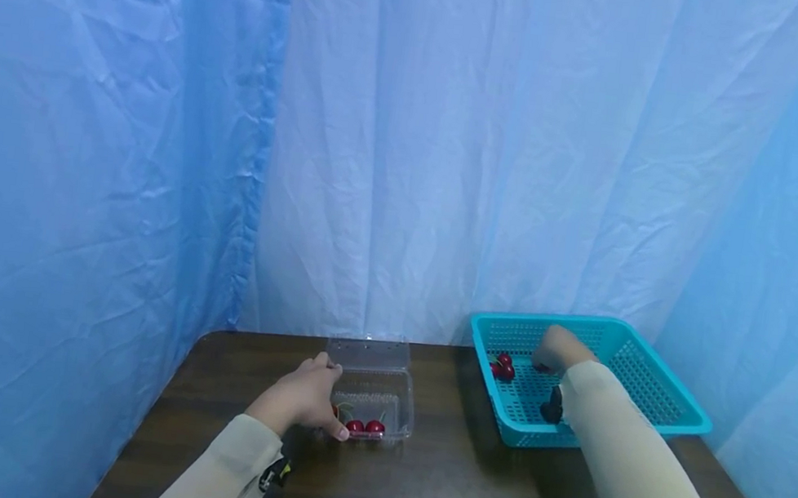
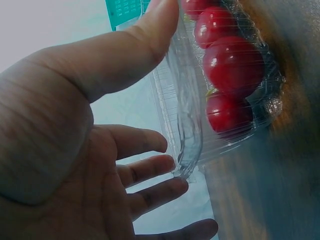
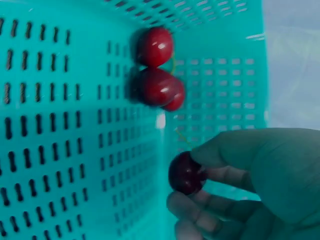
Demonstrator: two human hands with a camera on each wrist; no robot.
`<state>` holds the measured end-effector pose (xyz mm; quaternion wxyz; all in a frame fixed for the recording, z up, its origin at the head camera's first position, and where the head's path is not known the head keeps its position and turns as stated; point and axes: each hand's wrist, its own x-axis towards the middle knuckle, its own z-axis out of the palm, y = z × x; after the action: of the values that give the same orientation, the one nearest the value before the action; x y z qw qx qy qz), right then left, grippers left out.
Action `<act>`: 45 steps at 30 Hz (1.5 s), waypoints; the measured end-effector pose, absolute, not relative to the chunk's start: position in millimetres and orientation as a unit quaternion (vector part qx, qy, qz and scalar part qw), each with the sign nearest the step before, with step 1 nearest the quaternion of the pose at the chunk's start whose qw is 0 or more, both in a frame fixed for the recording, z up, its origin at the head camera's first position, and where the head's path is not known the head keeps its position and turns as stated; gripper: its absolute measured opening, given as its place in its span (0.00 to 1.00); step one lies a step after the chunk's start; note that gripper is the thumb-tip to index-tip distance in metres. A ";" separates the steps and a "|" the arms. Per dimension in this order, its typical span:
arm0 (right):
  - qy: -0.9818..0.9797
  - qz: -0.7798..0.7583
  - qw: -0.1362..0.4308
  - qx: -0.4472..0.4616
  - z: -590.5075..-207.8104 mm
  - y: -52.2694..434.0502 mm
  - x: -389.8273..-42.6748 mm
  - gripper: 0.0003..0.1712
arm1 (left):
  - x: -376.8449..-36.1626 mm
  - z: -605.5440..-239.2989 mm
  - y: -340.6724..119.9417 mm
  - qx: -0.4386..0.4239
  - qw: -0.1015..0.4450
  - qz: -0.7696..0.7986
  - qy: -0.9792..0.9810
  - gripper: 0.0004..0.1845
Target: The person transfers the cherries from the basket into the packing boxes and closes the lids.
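My right hand (image 1: pixel 559 349) is down in the turquoise basket (image 1: pixel 520 437). Its thumb and fingers pinch a dark red cherry (image 3: pixel 187 173) with a thin green stem. Beside that hand lie several other cherries (image 3: pixel 156 86) along the basket's side. My left hand (image 1: pixel 304 393) rests at the left side of a clear plastic box (image 1: pixel 409 390) whose lid is flipped back. In the left wrist view its thumb touches the box's rim, and the fingers are spread, with fingertips right at the rim's corner. Several red cherries (image 2: pixel 233 66) sit inside the box near its front wall.
Both containers stand on a dark wooden table (image 1: pixel 416 489), the basket to the right of the box near the far edge. Blue curtains (image 1: pixel 409 160) hang close behind the table and along both sides.
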<state>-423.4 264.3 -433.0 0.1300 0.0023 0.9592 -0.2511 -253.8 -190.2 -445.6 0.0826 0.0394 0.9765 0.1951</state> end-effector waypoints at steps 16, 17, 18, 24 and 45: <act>0.966 -0.244 0.029 -0.084 -377.5 209.0 -399.3 0.16 | -254.0 -444.6 -189.8 0.039 0.078 0.190 0.978 0.64; 0.967 -0.237 0.022 -0.092 -375.7 202.3 -395.6 0.13 | -254.0 -444.8 -189.7 0.040 0.079 0.190 0.978 0.64; 0.968 -0.230 0.017 -0.100 -374.0 195.5 -391.8 0.12 | -254.3 -445.1 -189.6 0.041 0.079 0.190 0.978 0.64; 0.959 -0.232 0.006 -0.160 -366.7 156.1 -370.1 0.12 | -254.9 -443.7 -188.9 0.046 0.079 0.188 0.978 0.65; 0.913 -0.263 0.072 -0.303 -416.1 32.3 -327.6 0.06 | -263.5 -453.0 -197.3 0.043 0.089 0.190 0.977 0.66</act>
<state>-327.6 32.3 -416.1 0.0720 -0.3030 0.9130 -0.2635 -263.5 -197.3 -453.0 0.0889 0.0431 0.9768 0.1899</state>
